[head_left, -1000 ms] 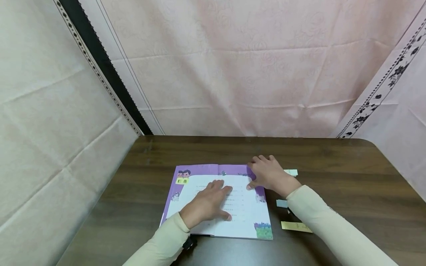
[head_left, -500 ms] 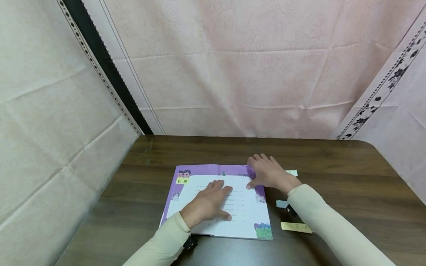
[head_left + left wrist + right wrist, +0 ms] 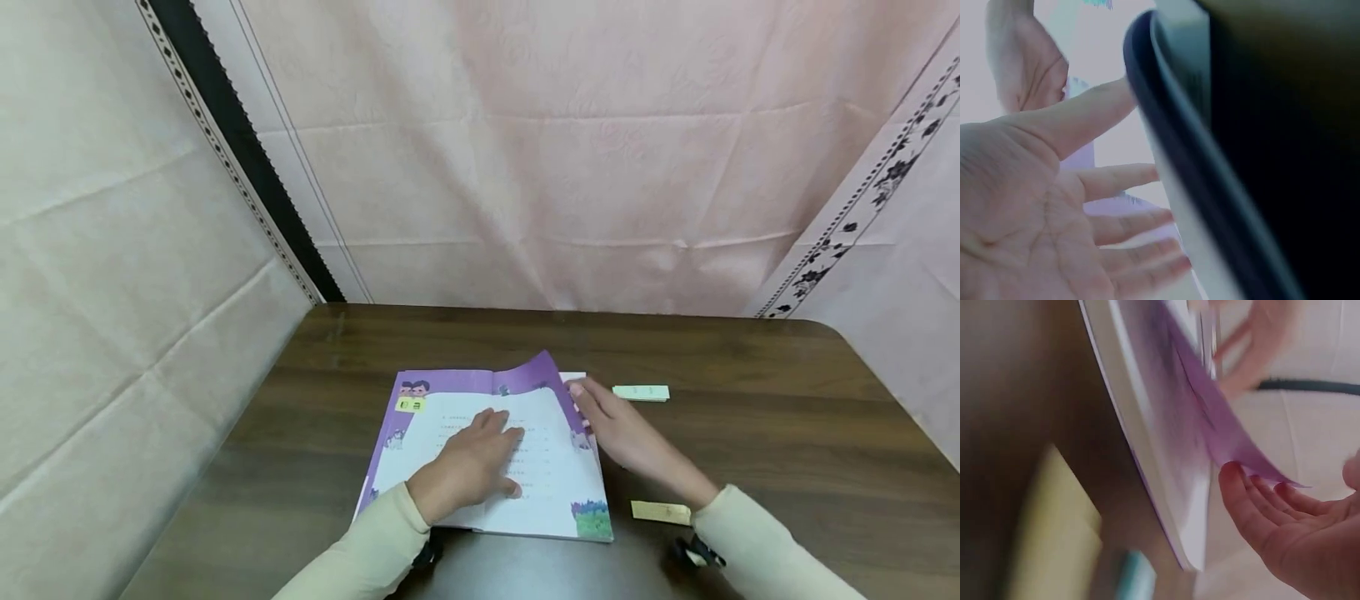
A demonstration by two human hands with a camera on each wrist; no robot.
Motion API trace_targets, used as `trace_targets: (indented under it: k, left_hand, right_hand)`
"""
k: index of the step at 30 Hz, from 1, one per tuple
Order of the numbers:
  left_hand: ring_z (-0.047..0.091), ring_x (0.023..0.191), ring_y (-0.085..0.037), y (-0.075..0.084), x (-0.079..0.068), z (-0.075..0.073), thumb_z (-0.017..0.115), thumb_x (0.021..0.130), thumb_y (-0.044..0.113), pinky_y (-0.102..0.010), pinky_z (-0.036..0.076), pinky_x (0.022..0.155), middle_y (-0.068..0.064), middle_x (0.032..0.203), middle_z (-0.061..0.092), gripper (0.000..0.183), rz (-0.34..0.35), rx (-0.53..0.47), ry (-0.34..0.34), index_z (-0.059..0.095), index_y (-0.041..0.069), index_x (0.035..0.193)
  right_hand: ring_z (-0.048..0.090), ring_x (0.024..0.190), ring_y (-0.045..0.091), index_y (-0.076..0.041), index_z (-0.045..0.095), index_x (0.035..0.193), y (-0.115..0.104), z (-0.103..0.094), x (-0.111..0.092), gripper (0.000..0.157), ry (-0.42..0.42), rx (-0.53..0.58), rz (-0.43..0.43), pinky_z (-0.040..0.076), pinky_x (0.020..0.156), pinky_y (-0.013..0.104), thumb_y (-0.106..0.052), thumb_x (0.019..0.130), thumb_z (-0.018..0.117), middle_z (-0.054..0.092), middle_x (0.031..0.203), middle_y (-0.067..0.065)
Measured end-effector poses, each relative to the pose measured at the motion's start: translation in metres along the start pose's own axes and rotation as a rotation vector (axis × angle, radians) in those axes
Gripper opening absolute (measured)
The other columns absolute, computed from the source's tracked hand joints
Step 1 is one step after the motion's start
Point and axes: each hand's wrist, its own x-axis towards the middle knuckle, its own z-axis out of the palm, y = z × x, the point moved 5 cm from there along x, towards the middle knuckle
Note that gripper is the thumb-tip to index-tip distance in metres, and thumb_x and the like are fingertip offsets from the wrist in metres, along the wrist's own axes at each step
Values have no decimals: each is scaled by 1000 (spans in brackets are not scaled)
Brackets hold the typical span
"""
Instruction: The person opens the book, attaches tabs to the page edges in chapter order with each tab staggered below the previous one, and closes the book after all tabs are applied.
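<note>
An open book (image 3: 551, 492) with purple page borders lies on the table. My left hand (image 3: 468, 467) rests on its pages, fingers spread; the left wrist view shows this left hand (image 3: 1054, 219) with straight fingers. At the book's upper right, my right hand (image 3: 618, 429) touches a lifted page (image 3: 546, 371) whose corner curls up. In the right wrist view, the fingers of my right hand (image 3: 1297, 531) lie against the edge of that purple page (image 3: 1238, 447), the thumb apart from it. Beneath the raised corner, part of a white page shows.
Right of the book lie a pale green paper strip (image 3: 641, 392) and a yellow strip (image 3: 660, 512), the latter beside my right forearm. The brown wooden table (image 3: 787, 400) ends at a pale patterned cloth (image 3: 600, 183) behind. Another cloth (image 3: 112, 292) hangs at the left.
My right hand has moved down and slightly right, and the page's upper right corner has risen and curled. The right forearm now covers the blue strip. My left hand stays nearly still.
</note>
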Motion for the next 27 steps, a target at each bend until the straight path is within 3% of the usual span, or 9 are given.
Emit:
trace_targets:
  k: [3, 5, 9, 12, 14, 16, 17, 23, 27]
  left_hand:
    - [47, 145, -33, 4, -2, 1, 89, 86, 31, -46, 50, 110, -13, 158, 52, 61, 57, -14, 25, 68, 11, 140]
    - [52, 141, -31, 3, -2, 0, 88, 88, 31, -45, 51, 110, -12, 153, 57, 55, 84, -60, 50, 71, 11, 136]
    - [60, 134, -28, -7, 0, -5, 63, 107, 40, -44, 50, 110, -10, 144, 66, 45, 105, -290, 115, 70, 8, 138]
    - [70, 98, -26, -15, 2, -7, 35, 113, 54, -42, 57, 85, -12, 109, 73, 64, 72, -507, 117, 66, 5, 140]
    - [59, 73, -21, -18, 1, -6, 26, 111, 62, -38, 50, 64, -8, 85, 62, 76, 27, -601, 100, 66, 3, 140]
    - [43, 60, -18, -19, 0, -4, 27, 109, 67, -36, 38, 54, -5, 72, 44, 81, -3, -654, 82, 67, 2, 137]
    - [42, 60, -17, -18, 0, -4, 29, 109, 68, -34, 38, 53, -3, 72, 43, 81, -9, -663, 80, 68, 2, 135]
    - [57, 75, -15, -23, 1, -2, 53, 110, 45, -33, 49, 66, -4, 98, 71, 47, 53, -773, 64, 72, 5, 126]
    - [67, 83, -16, -45, 0, -8, 63, 106, 28, -33, 55, 77, -7, 102, 78, 31, 5, -941, 42, 76, 1, 116]
  right_hand:
    - [64, 123, 33, -7, 43, 158, 3, 15, -16, 59, -85, 108, 58, 57, 97, 54, -46, 116, 30, 61, 143, 19]
    - [63, 124, 31, -9, 40, 160, 2, 23, -23, 58, -130, 95, 50, 55, 99, 56, -45, 116, 30, 58, 148, 19]
    - [59, 127, 30, -15, 38, 163, -5, 33, -30, 54, -199, 18, -31, 51, 102, 58, -42, 116, 33, 52, 156, 17]
    - [48, 143, 34, -20, 33, 166, -8, 38, -36, 55, -252, -22, -88, 43, 111, 61, -42, 116, 35, 41, 166, 14]
    - [36, 153, 33, -23, 30, 168, -8, 41, -41, 56, -278, -47, -119, 34, 118, 63, -42, 116, 36, 33, 170, 12]
    - [28, 157, 33, -25, 26, 169, -8, 43, -44, 57, -300, -59, -143, 29, 121, 64, -41, 116, 36, 28, 172, 11]
    - [26, 158, 33, -24, 24, 169, -8, 44, -45, 57, -306, -69, -157, 28, 121, 63, -41, 116, 37, 27, 173, 10]
    - [35, 153, 31, -19, 25, 169, -5, 45, -43, 56, -290, -79, -160, 36, 119, 56, -34, 116, 38, 31, 171, 10]
    - [37, 152, 39, -11, 36, 164, -5, 44, -40, 57, -186, -209, -133, 35, 118, 62, -28, 112, 53, 37, 166, 18]
